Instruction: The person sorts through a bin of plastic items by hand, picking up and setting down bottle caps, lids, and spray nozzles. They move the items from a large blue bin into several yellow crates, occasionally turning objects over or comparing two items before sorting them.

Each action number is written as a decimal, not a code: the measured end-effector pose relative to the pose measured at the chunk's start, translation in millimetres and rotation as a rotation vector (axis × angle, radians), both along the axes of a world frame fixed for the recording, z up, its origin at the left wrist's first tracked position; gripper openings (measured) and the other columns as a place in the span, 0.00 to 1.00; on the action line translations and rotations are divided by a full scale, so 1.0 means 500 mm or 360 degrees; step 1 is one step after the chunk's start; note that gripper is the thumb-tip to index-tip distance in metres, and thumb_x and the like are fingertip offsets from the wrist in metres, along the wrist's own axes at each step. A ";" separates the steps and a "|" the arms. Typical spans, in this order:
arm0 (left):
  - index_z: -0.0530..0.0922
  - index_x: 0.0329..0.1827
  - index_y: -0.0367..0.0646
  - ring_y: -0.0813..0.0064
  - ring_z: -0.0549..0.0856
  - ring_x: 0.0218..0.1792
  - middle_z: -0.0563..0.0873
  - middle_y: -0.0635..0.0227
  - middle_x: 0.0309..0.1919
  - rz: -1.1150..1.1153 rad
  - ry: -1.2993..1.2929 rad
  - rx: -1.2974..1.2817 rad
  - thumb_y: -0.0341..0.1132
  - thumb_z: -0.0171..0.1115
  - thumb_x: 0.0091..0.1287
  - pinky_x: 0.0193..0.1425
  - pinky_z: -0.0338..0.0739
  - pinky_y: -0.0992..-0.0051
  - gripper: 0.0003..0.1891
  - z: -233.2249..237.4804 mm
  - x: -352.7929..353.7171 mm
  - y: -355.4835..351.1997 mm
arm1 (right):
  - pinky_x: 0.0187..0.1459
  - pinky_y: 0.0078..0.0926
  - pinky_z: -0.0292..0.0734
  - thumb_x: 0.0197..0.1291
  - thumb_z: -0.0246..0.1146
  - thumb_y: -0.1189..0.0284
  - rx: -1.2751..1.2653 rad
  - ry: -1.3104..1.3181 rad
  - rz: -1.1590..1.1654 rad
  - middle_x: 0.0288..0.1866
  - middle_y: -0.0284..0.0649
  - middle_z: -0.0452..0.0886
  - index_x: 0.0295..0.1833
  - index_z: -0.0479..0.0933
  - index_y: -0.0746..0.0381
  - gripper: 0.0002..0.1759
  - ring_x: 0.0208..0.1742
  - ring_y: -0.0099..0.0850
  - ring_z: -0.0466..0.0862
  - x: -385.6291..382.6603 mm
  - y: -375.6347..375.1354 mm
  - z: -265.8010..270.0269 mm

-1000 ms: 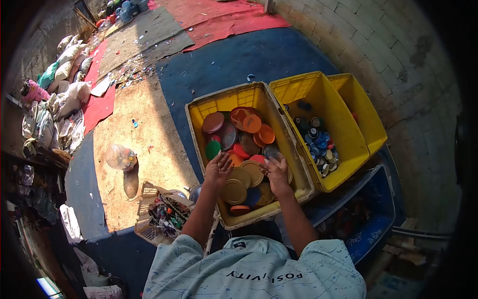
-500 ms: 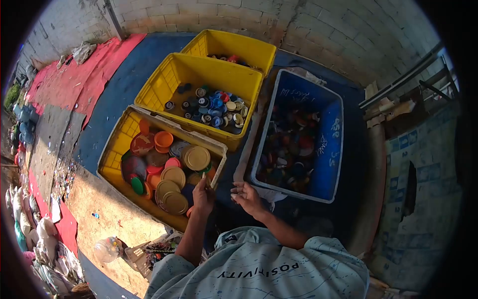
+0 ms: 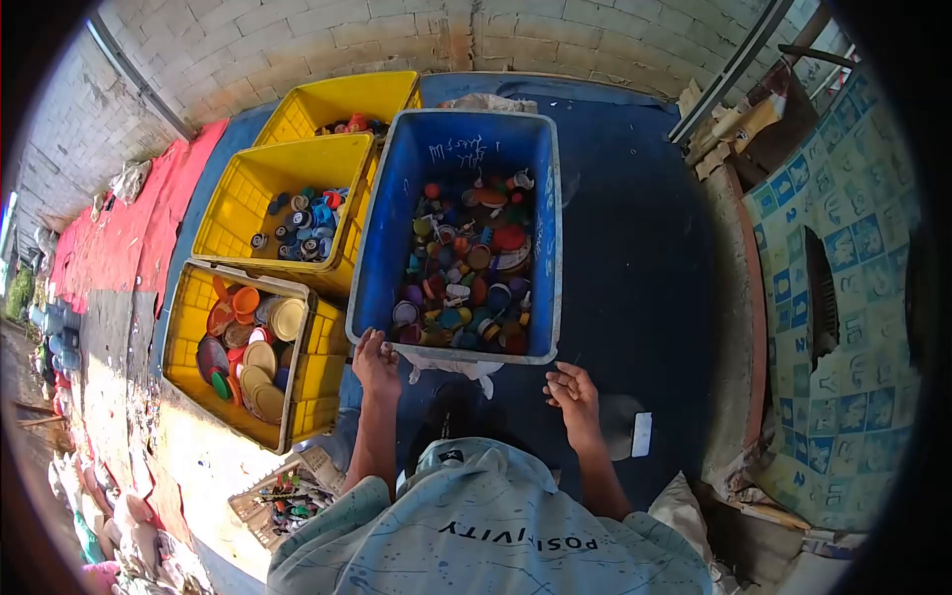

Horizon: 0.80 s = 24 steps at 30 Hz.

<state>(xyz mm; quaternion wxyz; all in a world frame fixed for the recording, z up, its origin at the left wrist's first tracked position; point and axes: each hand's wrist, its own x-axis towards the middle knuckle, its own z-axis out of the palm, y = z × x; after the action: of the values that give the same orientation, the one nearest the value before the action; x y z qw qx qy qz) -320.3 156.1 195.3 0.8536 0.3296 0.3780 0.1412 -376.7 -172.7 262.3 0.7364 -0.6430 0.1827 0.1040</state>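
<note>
A large blue bin (image 3: 380, 268) full of mixed coloured caps and lids stands in front of me. My left hand (image 3: 377, 365) is at its near left corner, fingers bent and close together; whether it grips anything is too small to tell. Just off the near right corner is my right hand (image 3: 572, 387), its fingers partly curled but apart, with nothing visible in it. To the left, a yellow bin (image 3: 315, 372) holds large orange, tan, red and green lids. Behind that one, another yellow bin (image 3: 223, 220) contains blue, white and black caps.
A third yellow bin (image 3: 342, 94) stands at the back by the block wall (image 3: 327, 45). A crate (image 3: 248, 511) of small items is at lower left. Sacks (image 3: 134, 535) lie at far left. A white rectangular piece (image 3: 642, 434) lies right of my right hand.
The view has swung right, so the blue bin is now central. My hands have moved from between the bins to the blue bin's near corners, farther apart.
</note>
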 end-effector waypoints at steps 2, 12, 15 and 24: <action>0.77 0.51 0.48 0.82 0.75 0.30 0.79 0.76 0.35 -0.0040 -0.0026 -0.0007 0.36 0.61 0.67 0.33 0.71 0.77 0.11 0.005 0.016 -0.039 | 0.40 0.19 0.74 0.64 0.60 0.76 0.0019 -0.0013 -0.0088 0.46 0.34 0.81 0.58 0.71 0.62 0.17 0.42 0.23 0.81 0.022 -0.050 0.010; 0.79 0.41 0.50 0.83 0.75 0.30 0.78 0.81 0.29 0.0028 -0.0044 -0.0130 0.44 0.61 0.68 0.36 0.71 0.77 0.09 -0.025 0.197 -0.208 | 0.43 0.18 0.74 0.63 0.60 0.78 0.0008 -0.0095 0.0015 0.46 0.34 0.80 0.56 0.72 0.62 0.16 0.42 0.20 0.80 0.246 -0.161 0.000; 0.80 0.40 0.50 0.83 0.74 0.30 0.78 0.82 0.29 0.0212 -0.0096 -0.0270 0.44 0.60 0.69 0.37 0.71 0.76 0.09 -0.069 0.257 -0.238 | 0.43 0.18 0.75 0.62 0.60 0.78 -0.0107 -0.0132 0.0208 0.45 0.35 0.80 0.55 0.72 0.63 0.15 0.42 0.19 0.79 0.342 -0.193 -0.031; 0.80 0.39 0.50 0.82 0.77 0.29 0.80 0.81 0.28 0.0900 0.0007 -0.0524 0.42 0.59 0.70 0.37 0.73 0.76 0.08 -0.064 0.275 -0.277 | 0.43 0.14 0.72 0.62 0.61 0.77 -0.0377 -0.0358 0.1056 0.40 0.35 0.79 0.53 0.73 0.68 0.14 0.39 0.17 0.76 0.639 -0.171 0.011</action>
<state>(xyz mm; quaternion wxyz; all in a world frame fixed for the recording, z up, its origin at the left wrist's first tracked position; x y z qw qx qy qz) -182.9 17.6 163.4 0.8216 0.0695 0.4740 0.3089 -57.3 -258.0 268.0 0.5985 -0.7555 -0.1072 0.2439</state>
